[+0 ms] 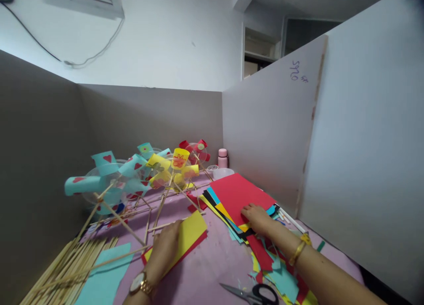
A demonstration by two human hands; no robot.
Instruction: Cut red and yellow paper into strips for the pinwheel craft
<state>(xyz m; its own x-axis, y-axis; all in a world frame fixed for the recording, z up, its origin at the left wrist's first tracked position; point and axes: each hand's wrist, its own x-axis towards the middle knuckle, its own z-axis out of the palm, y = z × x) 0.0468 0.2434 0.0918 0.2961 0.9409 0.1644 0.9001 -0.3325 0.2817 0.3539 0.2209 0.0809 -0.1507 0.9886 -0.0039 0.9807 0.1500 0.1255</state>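
Observation:
My left hand holds a yellow sheet with a red sheet under it, low over the table; its thumb is hidden. My right hand rests on the large red sheet atop a fanned stack of blue, yellow and black paper; its fingertips are bent against the paper, and I cannot tell whether they grip it. Black-handled scissors lie at the front edge of the view. Paper scraps are heaped under and beside my right forearm.
Paper windmills on stick frames, blue, yellow and red, stand at the left and back. Bamboo sticks and a light blue sheet lie front left. A pink bottle stands by the partition.

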